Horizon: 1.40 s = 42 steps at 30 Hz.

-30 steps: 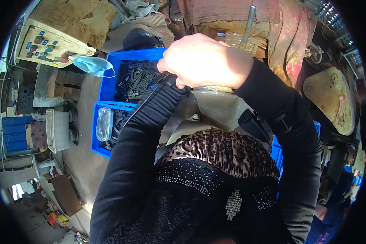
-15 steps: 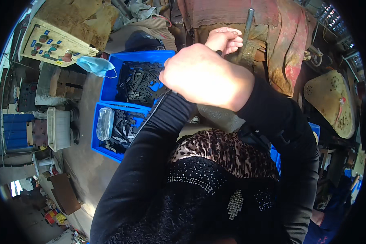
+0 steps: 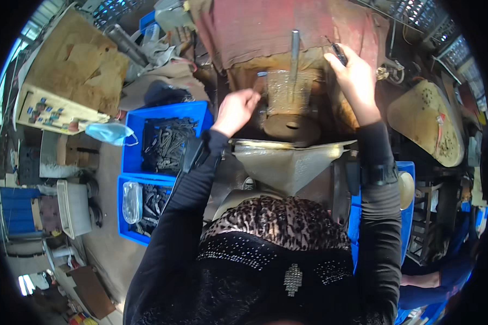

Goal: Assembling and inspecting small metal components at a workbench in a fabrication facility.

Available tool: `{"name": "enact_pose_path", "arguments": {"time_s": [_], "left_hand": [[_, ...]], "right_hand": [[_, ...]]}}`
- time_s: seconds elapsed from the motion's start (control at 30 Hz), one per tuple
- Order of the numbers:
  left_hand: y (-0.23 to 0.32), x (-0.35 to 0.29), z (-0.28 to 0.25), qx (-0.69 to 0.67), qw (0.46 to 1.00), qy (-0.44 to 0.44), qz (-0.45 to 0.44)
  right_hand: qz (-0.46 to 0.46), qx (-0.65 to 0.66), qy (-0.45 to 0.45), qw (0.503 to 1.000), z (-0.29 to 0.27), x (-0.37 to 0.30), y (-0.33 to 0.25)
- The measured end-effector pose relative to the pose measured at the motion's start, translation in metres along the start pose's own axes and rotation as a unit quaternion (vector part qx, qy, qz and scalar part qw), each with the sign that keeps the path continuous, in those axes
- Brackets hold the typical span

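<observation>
pinching a small dark piece [image 3: 339, 54] right of the metal rod [image 3: 295, 54], the right hand [image 3: 359, 78] should grip lightly, steadily; the left hand [image 3: 234, 112] curls, but whether around anything i cannot tell.

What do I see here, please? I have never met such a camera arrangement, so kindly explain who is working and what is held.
No robot is here: a person works with bare hands. The camera, worn on the head, looks down, and its fisheye lens bends straight edges. The right hand holds a small dark object. Whether the left hand holds anything is unclear. Between the hands are a metal rod and a brown disc. At left, two blue bins contain dark pieces; a clear container rests at the nearer one.
</observation>
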State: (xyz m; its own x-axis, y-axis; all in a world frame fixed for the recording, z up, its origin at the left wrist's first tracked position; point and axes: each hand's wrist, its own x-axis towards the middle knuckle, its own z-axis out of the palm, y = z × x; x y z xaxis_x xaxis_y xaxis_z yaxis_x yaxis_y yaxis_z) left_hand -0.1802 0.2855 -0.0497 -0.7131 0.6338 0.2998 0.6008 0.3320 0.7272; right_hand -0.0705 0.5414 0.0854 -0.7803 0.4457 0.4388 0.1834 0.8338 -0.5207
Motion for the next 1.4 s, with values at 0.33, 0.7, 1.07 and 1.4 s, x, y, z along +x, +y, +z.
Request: {"name": "enact_pose_path", "arguments": {"time_s": [0.33,0.7,1.07,1.4], "left_hand": [[-0.016,-0.049,0.038,0.074,0.996,-0.04,0.005],[0.0,-0.035,0.04,0.075,0.997,-0.025,0.011],[-0.044,-0.042,0.054,-0.073,0.994,-0.056,-0.054],[-0.055,-0.044,0.06,-0.092,0.995,-0.038,-0.026]], "right_hand": [[-0.079,-0.043,0.016,0.996,0.088,0.062,0.021],[-0.247,-0.143,0.085,0.955,0.085,0.088,0.023],[0.066,0.058,-0.038,0.995,0.119,0.091,0.005],[0.074,0.027,-0.015,0.997,0.099,0.078,0.003]]}}
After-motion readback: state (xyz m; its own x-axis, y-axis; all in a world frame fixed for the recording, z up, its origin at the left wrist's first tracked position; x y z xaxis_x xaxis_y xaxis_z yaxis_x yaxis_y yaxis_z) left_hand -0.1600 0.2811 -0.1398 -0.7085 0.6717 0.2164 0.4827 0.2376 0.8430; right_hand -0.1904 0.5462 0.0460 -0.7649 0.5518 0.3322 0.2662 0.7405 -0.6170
